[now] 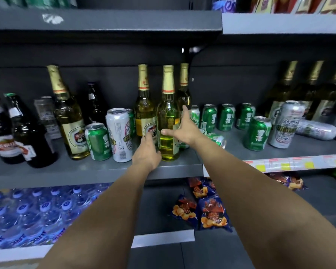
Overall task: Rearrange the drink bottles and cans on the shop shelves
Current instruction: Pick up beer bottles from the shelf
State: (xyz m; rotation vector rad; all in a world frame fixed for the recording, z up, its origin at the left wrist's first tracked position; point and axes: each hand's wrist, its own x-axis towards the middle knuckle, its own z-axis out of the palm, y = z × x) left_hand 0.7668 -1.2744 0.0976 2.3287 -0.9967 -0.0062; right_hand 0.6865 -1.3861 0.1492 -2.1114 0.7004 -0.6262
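A tall yellow beer bottle [168, 113] with a gold foil neck stands near the front of the grey middle shelf [97, 169]. My left hand [146, 152] rests against its lower left side, fingers relaxed. My right hand [184, 129] is spread open at its right side, thumb across the front of the glass. Two matching bottles, one [144, 105] to the left and one [184, 88] behind, stand close by. A green can [216, 137] lies on its side right of my right hand.
Left of the hands stand a white can [119, 134], a green can [98, 141], another gold-necked bottle [68, 115] and dark bottles [27, 133]. Upright green cans [226, 117] and a tall silver can [286, 125] fill the right. Water bottles [37, 210] and snack bags [211, 212] lie below.
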